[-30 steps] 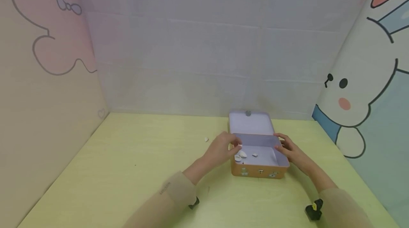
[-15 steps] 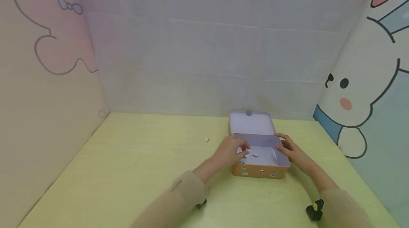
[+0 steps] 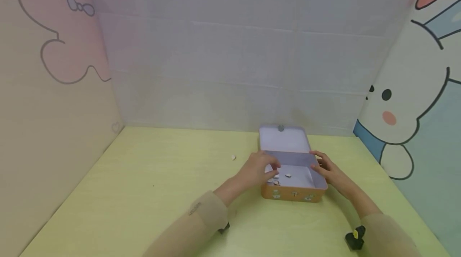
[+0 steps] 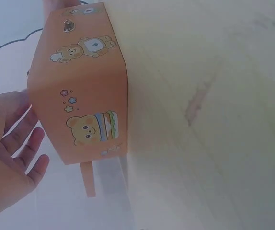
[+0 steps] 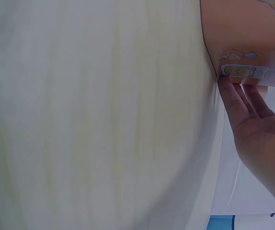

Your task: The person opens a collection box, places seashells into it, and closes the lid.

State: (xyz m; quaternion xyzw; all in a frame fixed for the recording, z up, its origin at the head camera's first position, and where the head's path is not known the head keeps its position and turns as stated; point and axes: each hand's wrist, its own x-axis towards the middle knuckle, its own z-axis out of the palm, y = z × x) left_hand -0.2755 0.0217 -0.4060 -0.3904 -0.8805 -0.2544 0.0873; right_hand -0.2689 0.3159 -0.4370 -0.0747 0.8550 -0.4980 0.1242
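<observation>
An orange tin box [image 3: 288, 193] shaped like a small suitcase stands with its lid [image 3: 284, 139] tipped back. Inside, on the pale lilac floor, lie several small white seashells, one shell [image 3: 288, 175] near the middle and another shell [image 3: 276, 183] by the front wall. My left hand [image 3: 253, 169] reaches over the left rim, thumb and forefinger apart above the shells. In the left wrist view its other fingers [image 4: 28, 148] hang loosely curled beside the box; the box wall hides the fingertips inside. My right hand [image 3: 333, 175] holds the right wall, thumb inside, fingers outside.
One more shell [image 3: 233, 157] lies on the yellow table [image 3: 173, 177], left of the box. A small black object [image 3: 355, 238] is beside the right sleeve. Printed cloth walls [image 3: 201, 69] close off the back and sides.
My left hand first moved right over the box, then drew slightly back left. A white shell now shows near the front wall inside. The right hand has kept its place.
</observation>
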